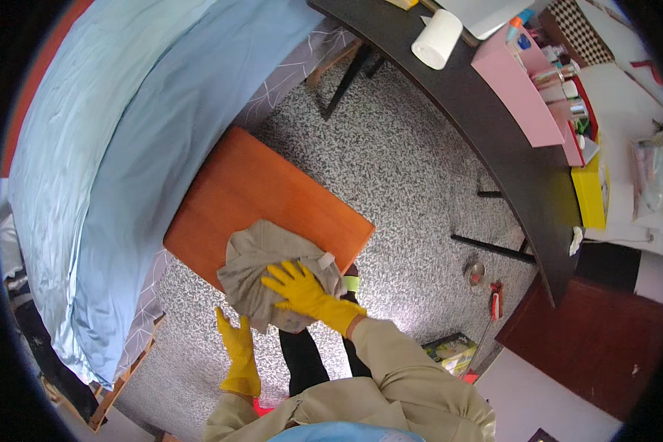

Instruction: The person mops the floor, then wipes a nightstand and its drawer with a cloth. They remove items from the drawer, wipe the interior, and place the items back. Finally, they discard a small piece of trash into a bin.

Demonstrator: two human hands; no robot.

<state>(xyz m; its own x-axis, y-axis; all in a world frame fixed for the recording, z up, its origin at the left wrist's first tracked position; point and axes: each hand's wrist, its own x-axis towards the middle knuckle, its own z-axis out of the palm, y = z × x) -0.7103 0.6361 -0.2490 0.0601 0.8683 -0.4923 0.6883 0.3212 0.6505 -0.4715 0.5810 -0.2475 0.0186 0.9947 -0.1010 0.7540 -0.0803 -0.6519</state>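
Note:
A grey-brown cloth (254,248) lies spread and wrinkled over the near corner of an orange-brown wooden table (265,182), with part of it hanging past the edge. My right hand (301,290), in a yellow rubber glove, rests palm down on the cloth with its fingers spread. My left hand (237,342), gloved the same way, is held beside the cloth's near left side, fingers apart and nothing in it. A small white tag (326,261) shows at the cloth's right side. Whatever lies under the cloth is hidden.
A bed with blue bedding (149,127) borders the table on the left. A black desk (453,94) curves along the right, bearing a white paper roll (437,38), a pink organizer (516,91) and a yellow box (590,190). A long-handled tool (496,301) and boxes (453,353) are on the speckled floor.

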